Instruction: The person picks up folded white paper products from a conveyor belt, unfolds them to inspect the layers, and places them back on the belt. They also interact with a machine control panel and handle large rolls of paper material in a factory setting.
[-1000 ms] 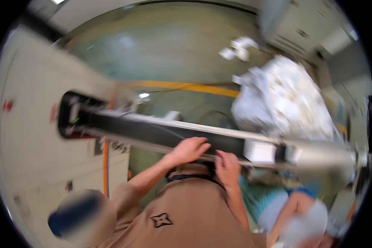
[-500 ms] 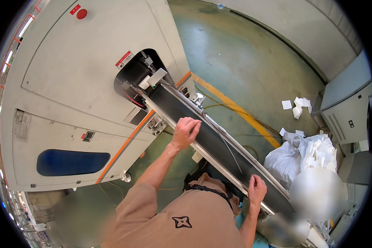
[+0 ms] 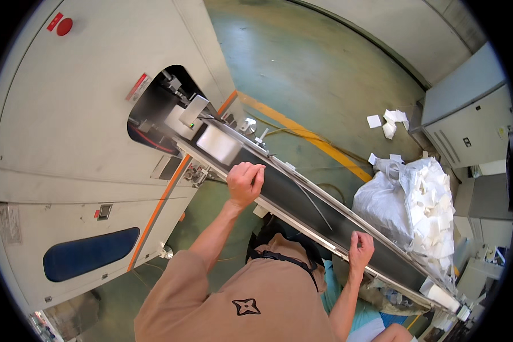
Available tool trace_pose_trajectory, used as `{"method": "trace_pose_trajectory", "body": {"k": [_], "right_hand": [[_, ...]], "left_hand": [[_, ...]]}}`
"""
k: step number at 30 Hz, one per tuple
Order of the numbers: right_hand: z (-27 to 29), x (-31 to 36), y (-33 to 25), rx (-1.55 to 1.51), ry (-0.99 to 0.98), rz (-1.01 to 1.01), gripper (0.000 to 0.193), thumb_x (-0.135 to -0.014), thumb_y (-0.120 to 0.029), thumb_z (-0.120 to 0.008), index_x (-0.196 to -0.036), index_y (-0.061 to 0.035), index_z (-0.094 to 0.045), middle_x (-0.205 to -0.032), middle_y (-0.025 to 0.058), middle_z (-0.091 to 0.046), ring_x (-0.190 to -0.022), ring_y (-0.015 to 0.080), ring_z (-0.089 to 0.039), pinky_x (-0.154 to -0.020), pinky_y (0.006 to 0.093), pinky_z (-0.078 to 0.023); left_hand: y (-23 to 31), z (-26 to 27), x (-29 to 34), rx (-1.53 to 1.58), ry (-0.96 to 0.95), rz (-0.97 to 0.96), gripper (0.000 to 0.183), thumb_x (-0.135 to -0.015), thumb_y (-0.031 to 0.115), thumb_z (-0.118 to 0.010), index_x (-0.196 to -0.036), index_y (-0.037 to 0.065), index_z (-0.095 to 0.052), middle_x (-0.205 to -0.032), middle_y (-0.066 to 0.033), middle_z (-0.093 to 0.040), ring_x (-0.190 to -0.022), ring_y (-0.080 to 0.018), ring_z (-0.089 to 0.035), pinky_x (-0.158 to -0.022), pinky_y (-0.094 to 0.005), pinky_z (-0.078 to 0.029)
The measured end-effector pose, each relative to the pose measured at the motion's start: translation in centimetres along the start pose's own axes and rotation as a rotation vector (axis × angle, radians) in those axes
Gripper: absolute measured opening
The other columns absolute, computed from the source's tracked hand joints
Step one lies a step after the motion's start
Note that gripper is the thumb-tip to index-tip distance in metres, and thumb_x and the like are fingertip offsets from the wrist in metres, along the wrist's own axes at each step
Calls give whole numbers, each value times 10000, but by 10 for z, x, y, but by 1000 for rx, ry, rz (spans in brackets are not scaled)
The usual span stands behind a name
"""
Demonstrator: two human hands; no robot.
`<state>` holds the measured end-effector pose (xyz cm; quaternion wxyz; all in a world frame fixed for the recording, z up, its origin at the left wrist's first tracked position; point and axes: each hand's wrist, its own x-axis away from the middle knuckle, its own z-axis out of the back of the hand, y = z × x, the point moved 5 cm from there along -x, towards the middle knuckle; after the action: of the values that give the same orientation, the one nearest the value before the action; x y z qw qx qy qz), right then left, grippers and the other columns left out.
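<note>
A conveyor belt [image 3: 290, 196], dark and narrow between pale metal rails, slopes from the machine opening toward the lower right. On its upper end lies a white rectangular piece [image 3: 218, 143], smeared by motion. Another white piece [image 3: 179, 121] shows at the opening, partly behind a metal bracket [image 3: 194, 110]. My left hand [image 3: 245, 183] is curled into a loose fist over the near rail, just below the first white piece, with nothing seen in it. Farther down the belt, my right hand [image 3: 361, 251] has its fingers curled at the near rail, also with nothing visible in them.
A large pale machine [image 3: 85, 114] fills the left side. Beyond the belt stands a white sack [image 3: 385, 202] heaped with white pieces [image 3: 430, 205]. Loose white scraps [image 3: 390, 122] lie on the green floor near a grey cabinet [image 3: 470, 125]. A thin rod [image 3: 315, 206] lies over the belt.
White pieces have come into sight at the machine opening and on the upper belt. The whole view has shifted; my hands stay curled at the near rail.
</note>
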<state>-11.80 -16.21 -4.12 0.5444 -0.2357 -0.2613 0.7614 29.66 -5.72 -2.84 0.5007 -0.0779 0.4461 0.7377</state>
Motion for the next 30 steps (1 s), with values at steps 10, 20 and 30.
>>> {"method": "trace_pose_trajectory", "body": {"k": [10, 20, 30], "right_hand": [[4, -7, -14, 99, 88, 154, 153, -825, -171, -727, -926, -57, -706, -970, 103, -680, -939, 303, -620, -843, 395, -483], [9, -3, -14, 120, 219, 189, 87, -798, -113, -736, -751, -56, -690, -839, 53, -676, -835, 260, -620, -736, 377, -468], [8, 0, -9, 139, 202, 189, 145, -811, -90, -722, -693, -46, -649, -721, 72, -661, -716, 278, -604, -674, 377, -461]], "left_hand": [[-10, 3, 5, 120, -45, 106, 128, -908, 63, -568, -939, 27, -687, -778, -104, -610, -755, -275, -584, -707, -396, -439], [-45, 18, -23, -43, 65, 59, 194, -976, 111, -535, -1059, 31, -690, -1029, -102, -649, -973, -268, -592, -887, -380, -418], [-38, 14, -23, -59, 55, 49, 201, -985, 113, -528, -1057, 25, -694, -1069, -113, -655, -1038, -279, -593, -915, -398, -431]]}}
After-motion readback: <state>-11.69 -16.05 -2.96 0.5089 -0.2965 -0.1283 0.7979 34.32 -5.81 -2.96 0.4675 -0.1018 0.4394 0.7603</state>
